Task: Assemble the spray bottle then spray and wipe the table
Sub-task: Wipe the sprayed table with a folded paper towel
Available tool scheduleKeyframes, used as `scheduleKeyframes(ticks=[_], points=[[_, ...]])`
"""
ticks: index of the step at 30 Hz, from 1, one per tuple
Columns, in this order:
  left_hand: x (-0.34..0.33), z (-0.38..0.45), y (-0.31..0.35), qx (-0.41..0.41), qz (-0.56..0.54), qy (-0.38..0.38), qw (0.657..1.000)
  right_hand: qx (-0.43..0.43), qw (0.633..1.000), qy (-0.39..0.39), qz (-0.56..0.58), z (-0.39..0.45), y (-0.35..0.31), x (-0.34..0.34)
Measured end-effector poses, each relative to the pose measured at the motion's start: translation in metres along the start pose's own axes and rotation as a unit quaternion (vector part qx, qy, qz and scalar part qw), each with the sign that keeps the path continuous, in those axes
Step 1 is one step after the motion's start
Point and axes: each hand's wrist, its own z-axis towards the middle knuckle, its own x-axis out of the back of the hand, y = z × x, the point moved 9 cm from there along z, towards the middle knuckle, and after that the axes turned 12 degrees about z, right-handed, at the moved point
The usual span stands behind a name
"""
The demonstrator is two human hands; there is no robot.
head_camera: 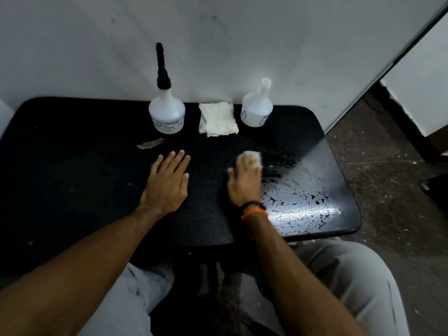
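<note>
Wiping step. Right hand [244, 180] presses a white cloth [253, 157] flat onto the wet tabletop [72, 178] near its right edge; grip closed on it. Left hand [167, 180] open, palm down, likely bracing. Spray bottle [166, 112] parked upright at the back edge, clear of the wipe.

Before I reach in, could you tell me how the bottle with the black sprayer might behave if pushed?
The bottle with the black sprayer probably tips easily: its sprayer stands tall. On the wet table it may slide. It looks like light plastic.
</note>
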Motion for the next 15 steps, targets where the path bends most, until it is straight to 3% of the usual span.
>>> scheduleKeyframes(ticks=[3,5,8,12,15], points=[[0.002,-0.001,0.001,-0.001,-0.007,0.013,1.000,0.135,0.990,-0.036,0.031,-0.072,-0.039,-0.031],[0.002,-0.001,0.001,-0.001,-0.012,0.017,1.000,0.159,0.986,-0.015,0.045,-0.113,-0.032,-0.029],[0.000,-0.001,0.000,0.000,-0.012,0.012,1.000,0.026,0.997,0.065,0.025,-0.130,0.030,-0.001],[-0.005,0.001,-0.001,0.000,-0.002,-0.004,1.000,-0.180,0.975,0.129,0.005,-0.109,0.085,0.034],[-0.008,0.001,-0.002,0.000,0.005,-0.009,1.000,-0.159,0.983,0.087,0.013,-0.095,0.050,0.013]])
